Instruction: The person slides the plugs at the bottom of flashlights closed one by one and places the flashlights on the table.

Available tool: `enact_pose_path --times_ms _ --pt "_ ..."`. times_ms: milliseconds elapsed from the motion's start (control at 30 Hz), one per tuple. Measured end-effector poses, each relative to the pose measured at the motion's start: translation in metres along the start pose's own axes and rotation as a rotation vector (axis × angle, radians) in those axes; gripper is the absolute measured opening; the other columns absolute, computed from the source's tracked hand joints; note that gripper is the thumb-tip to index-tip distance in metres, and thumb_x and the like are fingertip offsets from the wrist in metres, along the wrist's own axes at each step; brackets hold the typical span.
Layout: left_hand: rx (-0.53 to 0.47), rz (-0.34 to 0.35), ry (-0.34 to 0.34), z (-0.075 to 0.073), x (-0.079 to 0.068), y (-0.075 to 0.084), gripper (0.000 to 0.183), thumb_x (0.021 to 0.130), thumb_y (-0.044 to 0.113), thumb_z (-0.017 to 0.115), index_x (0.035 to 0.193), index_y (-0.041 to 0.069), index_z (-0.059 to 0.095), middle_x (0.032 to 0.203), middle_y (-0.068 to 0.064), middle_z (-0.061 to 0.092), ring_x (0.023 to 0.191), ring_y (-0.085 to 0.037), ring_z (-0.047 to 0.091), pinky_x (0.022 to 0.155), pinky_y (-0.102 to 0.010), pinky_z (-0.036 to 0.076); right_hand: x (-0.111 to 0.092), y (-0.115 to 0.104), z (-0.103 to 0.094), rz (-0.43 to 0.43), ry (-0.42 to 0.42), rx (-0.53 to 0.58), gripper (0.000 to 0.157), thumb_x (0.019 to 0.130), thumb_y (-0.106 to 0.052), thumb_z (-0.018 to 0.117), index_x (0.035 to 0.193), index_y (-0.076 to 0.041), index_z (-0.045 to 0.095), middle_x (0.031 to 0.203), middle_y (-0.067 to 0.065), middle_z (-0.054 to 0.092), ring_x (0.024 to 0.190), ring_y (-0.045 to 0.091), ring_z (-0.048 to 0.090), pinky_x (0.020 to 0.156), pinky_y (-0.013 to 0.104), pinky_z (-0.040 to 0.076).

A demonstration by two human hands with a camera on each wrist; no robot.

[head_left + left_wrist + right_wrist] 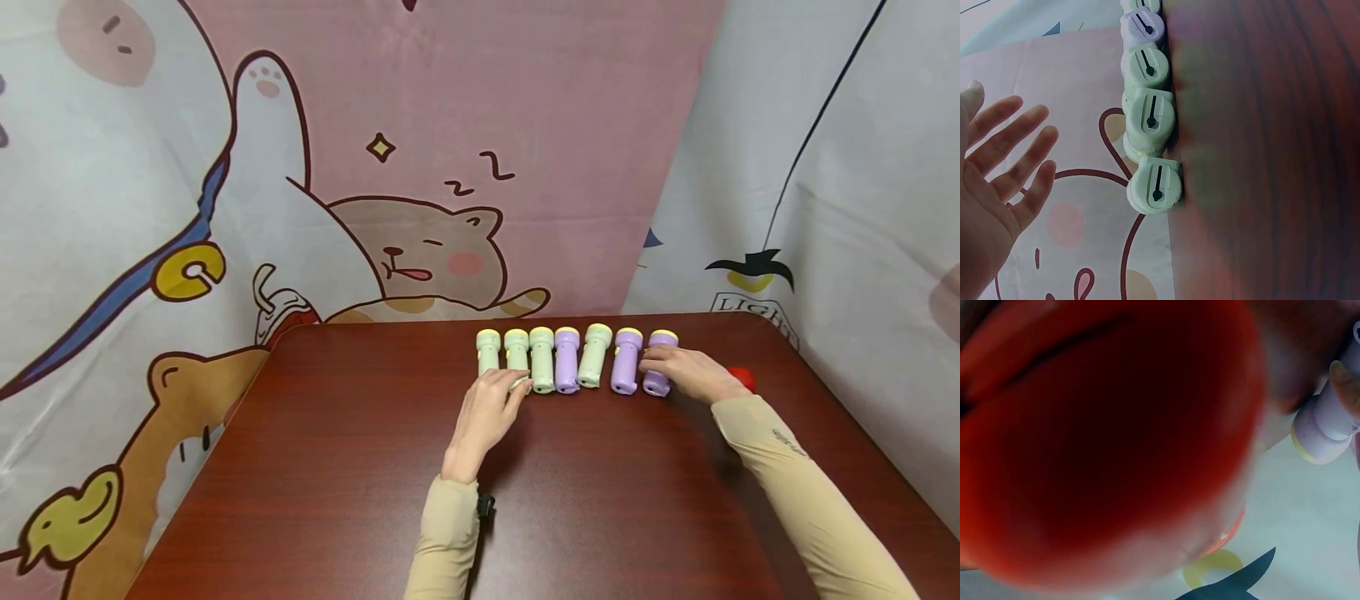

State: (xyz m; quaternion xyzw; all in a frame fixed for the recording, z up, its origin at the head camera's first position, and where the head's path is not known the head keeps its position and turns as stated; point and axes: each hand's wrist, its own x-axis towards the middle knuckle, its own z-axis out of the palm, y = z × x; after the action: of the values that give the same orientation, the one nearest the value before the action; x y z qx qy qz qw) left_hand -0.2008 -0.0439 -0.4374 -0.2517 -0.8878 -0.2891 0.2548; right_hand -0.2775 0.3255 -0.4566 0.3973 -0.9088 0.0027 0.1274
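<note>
Pale green and purple flashlights lie in a row near the table's far edge, heads pointing away, tail ends facing me. My left hand hovers before the two leftmost green ones, partly covering the second green flashlight. Its fingers are spread and relaxed in the left wrist view, apart from the green tail end. At the row's right end, my right hand pinches a purple flashlight; in the right wrist view its thumb lies on the purple body.
A red rounded object sits right of the row, half hidden behind my right wrist; it fills much of the right wrist view, blurred. The dark brown table extends toward me. A cartoon-printed cloth hangs behind it.
</note>
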Motion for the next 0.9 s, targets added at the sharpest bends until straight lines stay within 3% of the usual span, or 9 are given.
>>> enact_pose_path --times_ms 333,433,567,733,900 --pt "-0.004 -0.003 -0.009 0.0 -0.001 0.002 0.026 0.095 0.028 0.058 0.106 0.01 0.071 0.103 -0.003 0.073 0.093 -0.019 0.066 0.081 -0.033 0.053 -0.009 -0.005 -0.003 0.08 0.056 -0.006 0.055 0.067 0.022 0.063 0.113 -0.007 0.065 0.119 0.016 0.063 0.112 0.033 0.057 0.085 0.048 0.053" --pt "-0.011 -0.008 -0.011 0.0 0.0 0.002 0.026 0.095 0.028 0.057 0.106 0.009 0.071 0.103 -0.004 0.073 0.092 -0.019 0.066 0.08 -0.033 0.054 -0.011 -0.005 -0.009 0.145 0.059 0.018 0.054 0.07 0.02 0.062 0.116 -0.008 0.063 0.121 0.016 0.061 0.112 0.034 0.057 0.083 0.05 0.053" --pt "-0.004 -0.007 -0.012 0.0 0.0 0.002 0.025 0.095 0.028 0.058 0.106 0.01 0.071 0.102 -0.003 0.073 0.091 -0.018 0.066 0.079 -0.032 0.054 -0.012 -0.005 -0.023 0.328 -0.019 0.058 0.052 0.077 0.005 0.068 0.125 -0.008 0.056 0.125 0.02 0.057 0.113 0.038 0.055 0.083 0.055 0.051" --pt "-0.003 -0.006 -0.007 0.0 0.0 0.003 0.023 0.094 0.027 0.059 0.105 0.011 0.072 0.101 -0.002 0.073 0.091 -0.018 0.066 0.078 -0.031 0.054 -0.018 -0.003 -0.041 0.596 -0.122 0.109 0.061 0.082 -0.02 0.071 0.135 -0.005 0.044 0.132 0.029 0.047 0.117 0.047 0.047 0.088 0.066 0.044" --pt "0.001 0.003 0.004 0.001 0.0 0.004 0.024 0.094 0.027 0.06 0.105 0.01 0.072 0.101 -0.003 0.073 0.091 -0.018 0.066 0.078 -0.031 0.054 -0.032 -0.005 -0.053 0.79 -0.116 0.139 0.072 0.082 -0.037 0.069 0.136 -0.001 0.037 0.13 0.036 0.04 0.112 0.054 0.043 0.08 0.069 0.043"
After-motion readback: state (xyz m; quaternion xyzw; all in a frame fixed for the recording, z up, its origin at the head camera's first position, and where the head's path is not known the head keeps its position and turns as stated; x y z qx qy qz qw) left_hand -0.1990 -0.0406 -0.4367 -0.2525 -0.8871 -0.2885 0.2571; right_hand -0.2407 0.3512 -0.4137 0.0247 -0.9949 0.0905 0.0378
